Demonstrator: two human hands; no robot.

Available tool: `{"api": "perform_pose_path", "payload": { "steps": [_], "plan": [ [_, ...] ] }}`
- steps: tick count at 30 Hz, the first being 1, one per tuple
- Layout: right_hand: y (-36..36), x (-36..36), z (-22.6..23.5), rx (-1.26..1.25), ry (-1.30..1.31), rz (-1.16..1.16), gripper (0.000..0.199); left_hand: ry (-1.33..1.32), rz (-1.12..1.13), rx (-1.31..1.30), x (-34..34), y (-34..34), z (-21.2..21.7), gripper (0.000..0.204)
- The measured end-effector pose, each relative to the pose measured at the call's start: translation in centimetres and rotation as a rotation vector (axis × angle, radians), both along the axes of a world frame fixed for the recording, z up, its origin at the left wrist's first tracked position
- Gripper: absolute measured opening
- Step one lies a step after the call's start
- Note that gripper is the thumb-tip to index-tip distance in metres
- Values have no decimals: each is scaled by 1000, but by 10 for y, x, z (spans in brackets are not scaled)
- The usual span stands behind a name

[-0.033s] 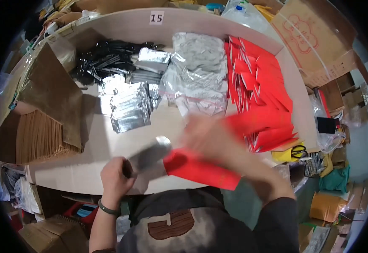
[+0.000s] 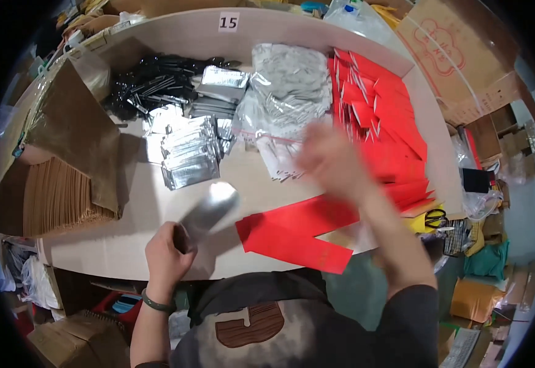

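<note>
My left hand (image 2: 169, 254) is closed around the lower end of a shiny silver pouch (image 2: 210, 207), which points up and away over the table. Smeared by motion, my right hand (image 2: 329, 161) is above the table, between the pale packets and the red pile; its fingers are too blurred to read. Two red paper sleeves (image 2: 280, 236) lie near the table's front edge, meeting at their left ends and spreading apart to the right. Beyond my left hand is a stack of silver pouches (image 2: 191, 156).
Black packets (image 2: 157, 86) lie at the back left. Beside them are pale, clear-wrapped packets (image 2: 289, 80), then a large pile of red sleeves (image 2: 387, 110). At left stands an open carton (image 2: 74, 135) holding brown cardboard pieces. Black-handled scissors (image 2: 434, 218) are at the right edge.
My right hand has moved right and farther away, off the red sleeves near the front edge. The silver pouch in my left hand has shifted slightly and shows a brighter reflection.
</note>
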State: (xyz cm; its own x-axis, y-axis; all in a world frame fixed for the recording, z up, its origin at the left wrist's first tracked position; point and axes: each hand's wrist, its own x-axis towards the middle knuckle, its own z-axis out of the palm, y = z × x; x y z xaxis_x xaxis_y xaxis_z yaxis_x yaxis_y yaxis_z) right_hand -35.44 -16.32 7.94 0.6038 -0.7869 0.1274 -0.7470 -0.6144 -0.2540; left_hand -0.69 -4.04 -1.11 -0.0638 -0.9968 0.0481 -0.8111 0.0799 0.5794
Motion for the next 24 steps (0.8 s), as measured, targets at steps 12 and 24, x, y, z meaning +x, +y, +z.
{"api": "perform_pose_path", "payload": {
  "steps": [12, 24],
  "plan": [
    [72, 12, -100, 334, 52, 271, 45, 564, -536, 421, -68, 16, -4, 50],
    [89, 58, -83, 269, -63, -69, 37, 209, -3, 268, -39, 12, -14, 40]
  ]
}}
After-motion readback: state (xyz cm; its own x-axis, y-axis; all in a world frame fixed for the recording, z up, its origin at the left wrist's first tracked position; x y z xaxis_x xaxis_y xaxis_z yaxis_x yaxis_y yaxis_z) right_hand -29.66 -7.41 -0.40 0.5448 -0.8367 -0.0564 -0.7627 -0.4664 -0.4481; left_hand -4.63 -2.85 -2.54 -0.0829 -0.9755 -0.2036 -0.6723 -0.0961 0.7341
